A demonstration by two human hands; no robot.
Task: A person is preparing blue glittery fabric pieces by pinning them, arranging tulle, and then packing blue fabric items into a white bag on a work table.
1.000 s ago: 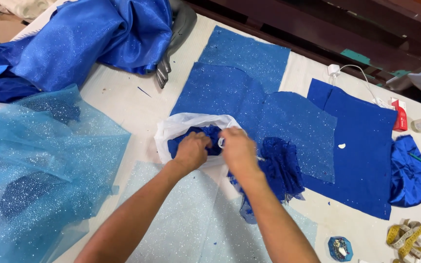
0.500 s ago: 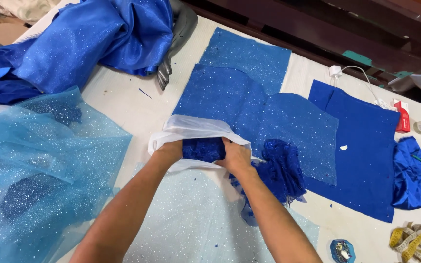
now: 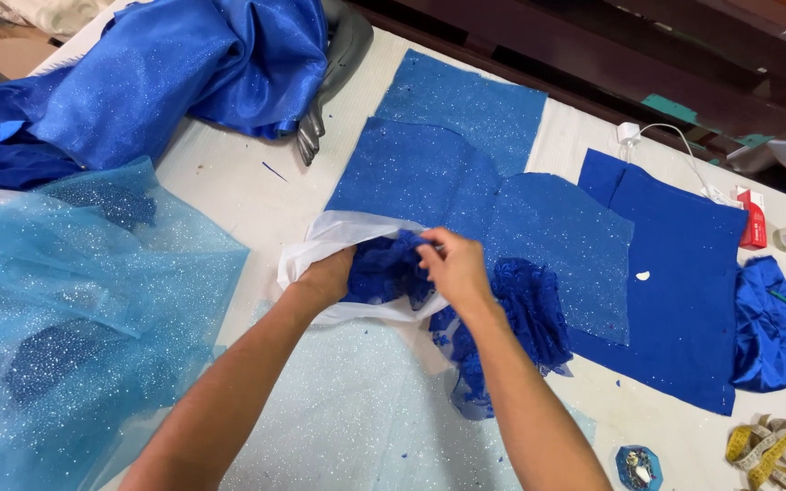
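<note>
A white plastic bag (image 3: pixel 334 238) lies open on the table's middle, with dark blue lace fabric (image 3: pixel 384 270) inside its mouth. My left hand (image 3: pixel 327 277) reaches into the bag and grips its lower edge with the lace. My right hand (image 3: pixel 452 265) pinches the lace at the bag's opening. More of the same blue lace (image 3: pixel 525 323) trails out to the right, under my right forearm.
Glittery blue cut pieces (image 3: pixel 466 173) and plain blue cloth (image 3: pixel 675 273) lie behind and right. Light blue tulle (image 3: pixel 65 309) fills the left, shiny blue satin (image 3: pixel 166 73) the far left. A yellow tape measure (image 3: pixel 761 450), a small round tin (image 3: pixel 637 465) and a white cable (image 3: pixel 675 141) sit right.
The camera has shifted slightly. My hands have pulled the bag's mouth wider, and more blue lace now bunches between them inside the opening.
</note>
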